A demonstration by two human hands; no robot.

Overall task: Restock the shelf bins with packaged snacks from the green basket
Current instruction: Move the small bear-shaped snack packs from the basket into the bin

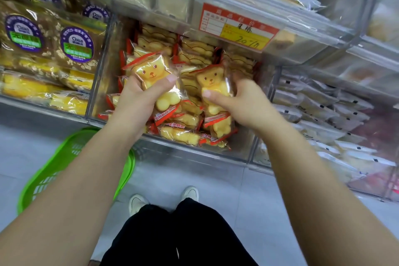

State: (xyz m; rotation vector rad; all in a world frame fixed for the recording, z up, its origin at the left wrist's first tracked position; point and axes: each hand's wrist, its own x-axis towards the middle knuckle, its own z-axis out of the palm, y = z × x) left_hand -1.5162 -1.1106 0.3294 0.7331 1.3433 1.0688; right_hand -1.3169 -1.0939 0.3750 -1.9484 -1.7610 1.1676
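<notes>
Bear-shaped snack packets [190, 101] fill the middle clear shelf bin [194, 155]. The left hand [138, 95] grips one packet [154, 73] above the heap, the right hand [235, 101] another [212, 84]. The green basket [71, 166] sits on the floor, bottom left.

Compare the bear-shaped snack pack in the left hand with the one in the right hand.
The bear-shaped snack pack in the left hand is paler yellow and leans left; the bear-shaped snack pack in the right hand has a browner head and stands nearly upright. The left hand takes its pack from the left, the right hand from the right. Both are clear wrappers with red ends, faces showing, held over the clear plastic bin of like packs.
</notes>
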